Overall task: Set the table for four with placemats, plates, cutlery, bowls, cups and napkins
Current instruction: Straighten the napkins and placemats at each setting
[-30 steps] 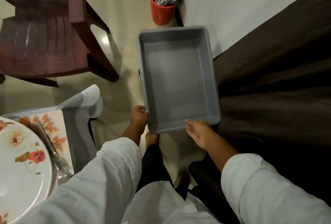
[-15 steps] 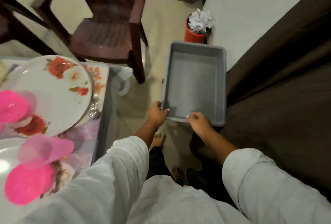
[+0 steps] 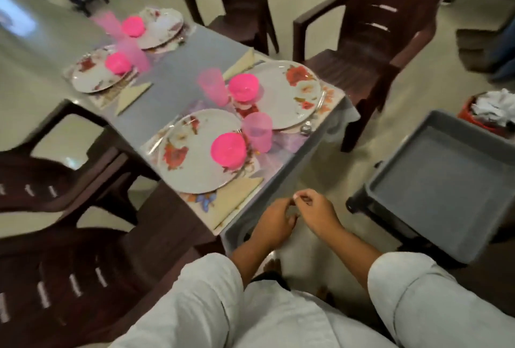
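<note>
The grey table carries several floral plates, the nearest one with a pink bowl on it and a translucent pink cup beside it. A cream napkin lies at its near edge on a floral placemat. Cutlery shows by the right plate. My left hand and my right hand meet in front of me off the table's corner, fingers curled and touching, holding nothing.
An empty grey tub rests on a dark stand at the right. A red bin of crumpled paper sits behind it. Dark brown plastic chairs ring the table, one close at my left.
Both hands have let go of the grey tub and come together in front of me. My view has swung up and left from the tub to the whole set table.
</note>
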